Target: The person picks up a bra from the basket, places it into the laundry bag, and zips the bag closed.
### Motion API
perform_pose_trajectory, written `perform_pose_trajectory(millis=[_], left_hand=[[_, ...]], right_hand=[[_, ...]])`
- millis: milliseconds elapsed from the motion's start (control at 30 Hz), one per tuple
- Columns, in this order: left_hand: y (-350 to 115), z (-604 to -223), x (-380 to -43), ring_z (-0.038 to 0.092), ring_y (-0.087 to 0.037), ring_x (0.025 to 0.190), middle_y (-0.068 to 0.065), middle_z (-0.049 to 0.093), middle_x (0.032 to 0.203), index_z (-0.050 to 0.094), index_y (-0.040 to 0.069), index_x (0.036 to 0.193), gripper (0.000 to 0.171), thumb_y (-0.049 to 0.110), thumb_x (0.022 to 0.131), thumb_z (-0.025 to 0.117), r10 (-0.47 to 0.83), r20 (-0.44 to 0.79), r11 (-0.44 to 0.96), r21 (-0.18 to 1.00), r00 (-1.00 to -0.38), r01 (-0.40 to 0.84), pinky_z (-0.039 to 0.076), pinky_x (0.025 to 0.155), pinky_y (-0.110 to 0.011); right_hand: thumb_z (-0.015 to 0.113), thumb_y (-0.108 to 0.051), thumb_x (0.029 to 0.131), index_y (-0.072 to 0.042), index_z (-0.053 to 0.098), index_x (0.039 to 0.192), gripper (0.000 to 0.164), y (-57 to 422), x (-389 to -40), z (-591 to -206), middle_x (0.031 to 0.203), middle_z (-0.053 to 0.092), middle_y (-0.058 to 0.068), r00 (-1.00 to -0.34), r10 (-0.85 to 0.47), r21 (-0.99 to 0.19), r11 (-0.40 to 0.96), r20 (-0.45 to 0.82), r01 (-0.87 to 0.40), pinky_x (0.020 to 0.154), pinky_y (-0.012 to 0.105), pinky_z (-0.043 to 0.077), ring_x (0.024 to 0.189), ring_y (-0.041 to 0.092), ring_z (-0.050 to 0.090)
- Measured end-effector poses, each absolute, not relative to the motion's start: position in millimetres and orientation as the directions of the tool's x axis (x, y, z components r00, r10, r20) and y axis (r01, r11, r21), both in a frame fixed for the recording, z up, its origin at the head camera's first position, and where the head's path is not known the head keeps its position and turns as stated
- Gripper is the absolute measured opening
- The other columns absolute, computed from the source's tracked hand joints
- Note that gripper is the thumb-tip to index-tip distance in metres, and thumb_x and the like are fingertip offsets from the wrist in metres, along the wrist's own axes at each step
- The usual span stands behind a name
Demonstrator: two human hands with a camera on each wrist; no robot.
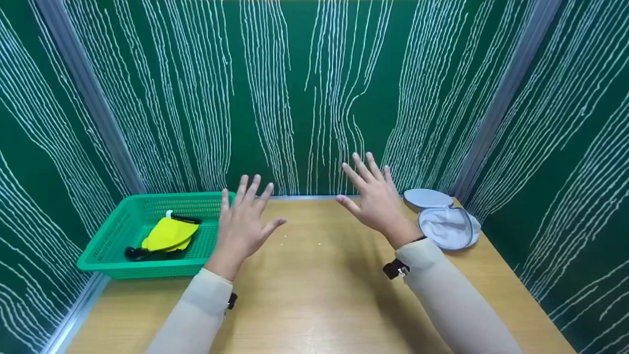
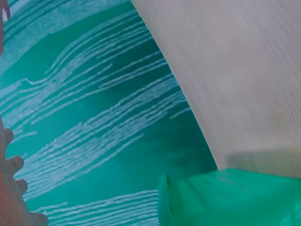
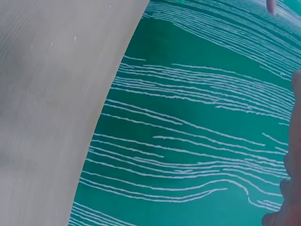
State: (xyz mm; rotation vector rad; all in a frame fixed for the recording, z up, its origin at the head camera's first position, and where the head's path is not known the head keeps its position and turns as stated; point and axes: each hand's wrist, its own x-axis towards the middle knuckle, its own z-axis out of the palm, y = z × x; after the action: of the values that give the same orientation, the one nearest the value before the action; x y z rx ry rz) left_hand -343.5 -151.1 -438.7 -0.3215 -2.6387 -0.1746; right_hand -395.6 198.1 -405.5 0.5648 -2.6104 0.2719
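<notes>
At the left of the wooden table [image 1: 314, 300] stands a green plastic basket [image 1: 147, 270], its long axis running left to right, nearly along the back wall [image 1: 304, 147]. Inside lies a folded yellow item [image 1: 169, 233], its longer axis slanting from near left to far right; a black piece [image 1: 137, 253] sits at its near-left end, and a black rod [image 1: 186, 219] with a white tip lies along its far side.

The left hand [image 1: 242, 223] appears in front of the basket's right end, fingers spread, released and pointing toward the back wall, thumb out to the right; it holds nothing. Tiny white specks [image 1: 285, 236] lie on the table between the hands.

The right hand [image 1: 376, 201] is raised likewise, fingers fanned apart and grasping nothing, pointing away and slightly left, thumb leftward.

Just beyond its wrist, at the table's far right, lies a round pale-grey fabric pouch [image 1: 446, 228], opened out; its oval lid [image 1: 427, 198] points back and left, so the pair stretches from far left to near right.
</notes>
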Motion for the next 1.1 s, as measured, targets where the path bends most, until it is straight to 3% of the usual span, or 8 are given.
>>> perform_pose_trajectory(millis=[133, 333, 500, 633, 800, 1000, 1100], left_hand=[[-170, -441, -346, 0.005, -0.039, 0.180, -0.005, 0.015, 0.193, 0.029, 0.033, 0.181, 0.104, 0.097, 0.100, 0.029, 0.140, 0.451, 0.973, 0.102, -0.881, 0.207, 0.006, 0.141, -0.075], [-198, -452, -350, 0.007, -0.055, 0.176, -0.019, 0.018, 0.190, 0.033, 0.024, 0.180, 0.104, 0.091, 0.102, 0.047, -0.024, 0.331, 0.974, 0.220, -0.943, 0.052, 0.009, 0.136, -0.083], [-216, -464, -356, 0.028, -0.061, 0.165, -0.032, 0.029, 0.182, 0.040, 0.012, 0.176, 0.092, 0.072, 0.109, 0.057, -0.104, 0.181, 0.957, 0.287, -0.978, -0.048, 0.029, 0.127, -0.088], [-226, -472, -359, 0.045, -0.059, 0.154, -0.034, 0.039, 0.174, 0.043, 0.008, 0.174, 0.078, 0.052, 0.112, 0.060, -0.126, 0.075, 0.917, 0.389, -0.989, -0.088, 0.042, 0.121, -0.084], [-230, -479, -362, 0.047, -0.055, 0.159, -0.034, 0.044, 0.174, 0.041, 0.005, 0.174, 0.073, 0.043, 0.114, 0.057, -0.111, 0.005, 0.880, 0.466, -0.994, -0.096, 0.042, 0.127, -0.076], [-229, -481, -365, 0.048, -0.049, 0.160, -0.025, 0.042, 0.180, 0.036, 0.016, 0.179, 0.069, 0.045, 0.118, 0.051, -0.100, -0.068, 0.849, 0.515, -0.993, -0.121, 0.042, 0.129, -0.072], [-228, -480, -365, 0.051, -0.046, 0.157, -0.023, 0.038, 0.183, 0.034, 0.019, 0.180, 0.069, 0.047, 0.119, 0.051, -0.095, -0.090, 0.826, 0.549, -0.991, -0.129, 0.043, 0.129, -0.071]], right_hand=[[0.057, -0.071, 0.111, -0.033, 0.028, 0.181, 0.085, 210, -399, -408, 0.193, 0.015, 0.001, -0.836, -0.309, -0.121, 0.908, 0.452, -0.401, 0.140, 0.076, 0.008, 0.180, 0.035, 0.005], [0.064, -0.054, 0.114, -0.023, 0.024, 0.183, 0.085, 244, -409, -418, 0.191, 0.021, 0.013, -0.885, -0.239, -0.148, 0.936, 0.400, -0.320, 0.138, 0.076, 0.019, 0.176, 0.046, 0.020], [0.067, -0.036, 0.115, -0.013, 0.027, 0.181, 0.081, 281, -419, -431, 0.181, 0.036, 0.027, -0.933, -0.154, -0.205, 0.952, 0.326, -0.228, 0.133, 0.074, 0.035, 0.164, 0.055, 0.038], [0.068, -0.026, 0.113, -0.009, 0.033, 0.178, 0.076, 311, -426, -449, 0.174, 0.044, 0.033, -0.963, -0.097, -0.252, 0.954, 0.251, -0.162, 0.125, 0.077, 0.043, 0.157, 0.058, 0.044], [0.064, -0.029, 0.114, 0.003, 0.038, 0.173, 0.071, 344, -430, -470, 0.167, 0.048, 0.040, -0.992, -0.031, -0.323, 0.944, 0.124, -0.070, 0.128, 0.077, 0.038, 0.153, 0.064, 0.045], [0.052, -0.035, 0.119, 0.010, 0.025, 0.174, 0.076, 372, -425, -491, 0.167, 0.045, 0.043, -0.996, 0.045, -0.406, 0.911, -0.082, 0.075, 0.130, 0.075, 0.037, 0.153, 0.061, 0.049], [0.052, -0.039, 0.119, 0.010, 0.041, 0.166, 0.068, 382, -420, -498, 0.157, 0.058, 0.037, -0.978, 0.097, -0.436, 0.884, -0.185, 0.170, 0.124, 0.071, 0.048, 0.138, 0.052, 0.062]])
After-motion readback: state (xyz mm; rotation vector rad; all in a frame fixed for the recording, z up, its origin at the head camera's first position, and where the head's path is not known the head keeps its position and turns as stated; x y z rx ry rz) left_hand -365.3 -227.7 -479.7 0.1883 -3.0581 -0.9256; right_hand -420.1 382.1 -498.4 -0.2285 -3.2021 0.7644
